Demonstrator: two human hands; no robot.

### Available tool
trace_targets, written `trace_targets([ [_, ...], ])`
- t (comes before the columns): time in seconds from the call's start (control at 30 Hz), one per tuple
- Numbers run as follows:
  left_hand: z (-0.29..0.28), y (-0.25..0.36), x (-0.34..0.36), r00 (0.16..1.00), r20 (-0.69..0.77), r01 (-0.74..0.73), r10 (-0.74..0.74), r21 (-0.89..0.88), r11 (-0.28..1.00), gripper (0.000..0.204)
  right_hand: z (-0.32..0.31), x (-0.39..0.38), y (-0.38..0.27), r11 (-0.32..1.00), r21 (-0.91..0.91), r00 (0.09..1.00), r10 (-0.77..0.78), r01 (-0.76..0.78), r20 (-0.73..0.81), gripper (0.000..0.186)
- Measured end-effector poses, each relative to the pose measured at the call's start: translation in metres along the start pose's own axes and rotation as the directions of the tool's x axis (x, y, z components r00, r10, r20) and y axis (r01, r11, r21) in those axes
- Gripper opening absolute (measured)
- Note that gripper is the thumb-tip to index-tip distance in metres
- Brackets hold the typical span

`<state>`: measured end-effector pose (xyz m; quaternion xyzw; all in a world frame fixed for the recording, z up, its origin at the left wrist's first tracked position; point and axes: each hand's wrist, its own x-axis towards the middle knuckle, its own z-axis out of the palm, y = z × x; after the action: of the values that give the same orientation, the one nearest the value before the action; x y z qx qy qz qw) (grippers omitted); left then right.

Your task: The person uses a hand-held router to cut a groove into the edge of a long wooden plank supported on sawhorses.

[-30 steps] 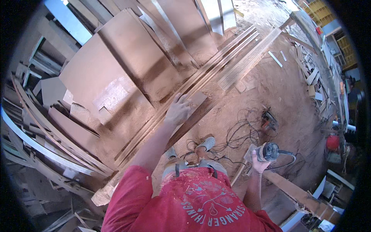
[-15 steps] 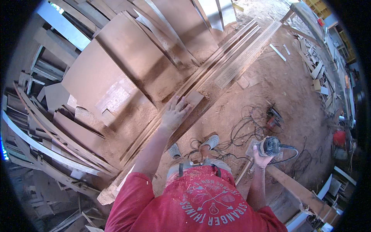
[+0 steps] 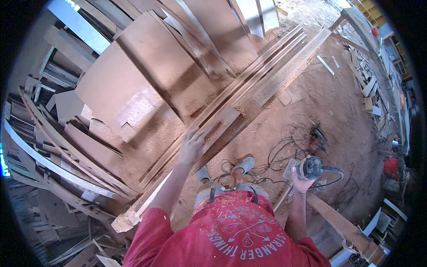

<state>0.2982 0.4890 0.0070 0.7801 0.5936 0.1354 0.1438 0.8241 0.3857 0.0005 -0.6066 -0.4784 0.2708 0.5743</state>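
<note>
My left hand (image 3: pixel 191 146) rests on a narrow wooden board (image 3: pixel 230 116), fingers stretched over its upper face. A long recess shows in the board, with wood shavings by its far end. This board lies on a long wooden workbench strip (image 3: pixel 249 109) beside several long slats. Off to the right, my right hand (image 3: pixel 301 181) grips a trim router (image 3: pixel 312 168) with a dark motor top, a clear flat base and a black cord. The router is held away from the wood; its bit is hidden.
Large sheet panels (image 3: pixel 120 84) lean beyond the bench. On the dusty floor lie tangled black cables (image 3: pixel 278 153) and a red-and-black power tool (image 3: pixel 318 141). A brown plank (image 3: pixel 342 218) extends at lower right; offcuts (image 3: pixel 369 84) are heaped at far right.
My left hand has slid down-left along the board, uncovering its recess. My right hand keeps hold of the router in nearly the same place. The view has shifted slightly.
</note>
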Motion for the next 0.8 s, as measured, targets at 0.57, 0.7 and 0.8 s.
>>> trace_targets([
  [0.57, -0.005, -0.060, -0.312, 0.717, -0.046, 0.697, -0.695, 0.043, 0.716, 0.073, 0.032, 0.002, -0.027, 0.995, -0.059, 0.996, -0.083, 0.085, 0.030, 0.090],
  [0.7, -0.047, -0.079, -0.320, 0.624, 0.313, 0.772, -0.716, -0.388, 0.504, 0.065, 0.052, 0.000, -0.034, 0.997, -0.030, 0.997, -0.078, 0.078, 0.012, 0.090],
  [0.8, -0.085, -0.046, -0.310, 0.572, 0.538, 0.818, -0.620, -0.318, 0.479, 0.057, 0.052, -0.005, -0.037, 0.998, -0.012, 0.998, -0.064, 0.063, -0.010, 0.087],
])
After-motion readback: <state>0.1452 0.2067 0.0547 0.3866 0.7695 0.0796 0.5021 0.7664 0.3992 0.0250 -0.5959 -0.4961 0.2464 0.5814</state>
